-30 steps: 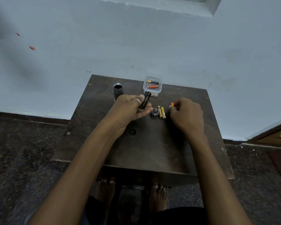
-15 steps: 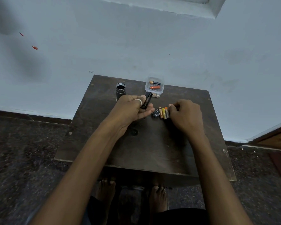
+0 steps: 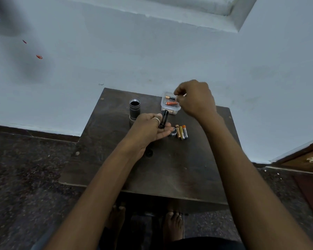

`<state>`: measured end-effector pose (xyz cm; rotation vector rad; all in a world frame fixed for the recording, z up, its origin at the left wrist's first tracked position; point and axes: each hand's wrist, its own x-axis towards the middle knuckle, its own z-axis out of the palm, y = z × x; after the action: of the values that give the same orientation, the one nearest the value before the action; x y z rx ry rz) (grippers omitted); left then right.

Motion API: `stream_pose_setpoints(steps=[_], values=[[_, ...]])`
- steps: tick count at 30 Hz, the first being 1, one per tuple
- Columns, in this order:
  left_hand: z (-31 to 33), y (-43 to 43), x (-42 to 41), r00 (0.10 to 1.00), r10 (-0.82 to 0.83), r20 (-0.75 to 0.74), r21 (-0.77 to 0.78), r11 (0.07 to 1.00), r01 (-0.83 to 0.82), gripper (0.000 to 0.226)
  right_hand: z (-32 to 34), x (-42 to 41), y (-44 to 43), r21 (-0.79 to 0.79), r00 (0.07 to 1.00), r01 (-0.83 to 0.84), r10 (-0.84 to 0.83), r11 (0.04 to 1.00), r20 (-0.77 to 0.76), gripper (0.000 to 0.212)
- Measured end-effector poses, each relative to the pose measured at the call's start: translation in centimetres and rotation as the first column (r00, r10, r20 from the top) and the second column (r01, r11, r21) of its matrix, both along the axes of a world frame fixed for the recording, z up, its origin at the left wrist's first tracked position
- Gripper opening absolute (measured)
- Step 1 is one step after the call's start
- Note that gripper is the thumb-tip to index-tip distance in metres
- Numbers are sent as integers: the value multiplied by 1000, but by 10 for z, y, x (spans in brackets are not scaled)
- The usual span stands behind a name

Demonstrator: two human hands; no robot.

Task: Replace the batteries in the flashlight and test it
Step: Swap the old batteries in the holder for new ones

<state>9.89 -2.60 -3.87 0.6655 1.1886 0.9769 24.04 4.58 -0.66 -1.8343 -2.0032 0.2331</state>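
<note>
A pale blue wall is rising behind a small dark wooden worktop (image 3: pixel 170 174) that is sitting on a speckled dark floor, and a person is standing over it with bare feet showing below the near edge. The left hand (image 3: pixel 150 129) is lying palm-up and loosely cupped, its thumb and fingers closing around the lower end of a black flashlight body (image 3: pixel 163 120), which is tilting up and away from the palm; a pale ring (image 3: pixel 156 120) is showing on one finger. Just beyond this hand, a grey cylindrical part (image 3: pixel 134 110) is standing upright with its open dark mouth facing up. Just to the right of the left fingertips, a small round dark cap (image 3: pixel 173 132) is lying on the wood, and touching beside it three batteries (image 3: pixel 182 132) are lying side by side in a row. The right hand (image 3: pixel 195 100) is reaching farther out, hovering over the right part of a clear plastic container (image 3: pixel 167 110) with its fingers curled and drawn together; I cannot tell whether they are pinching anything. Beneath and left of those fingers, inside the container, two batteries (image 3: pixel 171 101) are lying, one with a copper end, one orange.
</note>
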Motion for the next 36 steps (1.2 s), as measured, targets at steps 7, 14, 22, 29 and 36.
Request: stream_pose_setpoints(steps=[7, 14, 22, 29, 36], values=[[-1, -1, 0, 1000, -21, 6, -4, 1000, 21, 22, -1, -23, 41, -245, 921, -104, 187, 964, 341, 26], [2, -1, -3, 998, -28, 56, -20, 999, 29, 24, -12, -24, 47, -258, 894, -125, 222, 958, 389, 29], [4, -1, -3, 995, -27, 93, -31, 999, 30, 29, -10, -20, 44, -157, 975, -108, 135, 982, 178, 26], [4, -1, -3, 995, -22, 94, -41, 999, 26, 27, 8, -6, -15, 43, 930, 3, 13, 999, -368, 14], [-3, -2, -3, 998, 8, 63, -10, 1000, -7, 23, -17, -8, -62, 39, 763, 125, -71, 991, -643, 9]])
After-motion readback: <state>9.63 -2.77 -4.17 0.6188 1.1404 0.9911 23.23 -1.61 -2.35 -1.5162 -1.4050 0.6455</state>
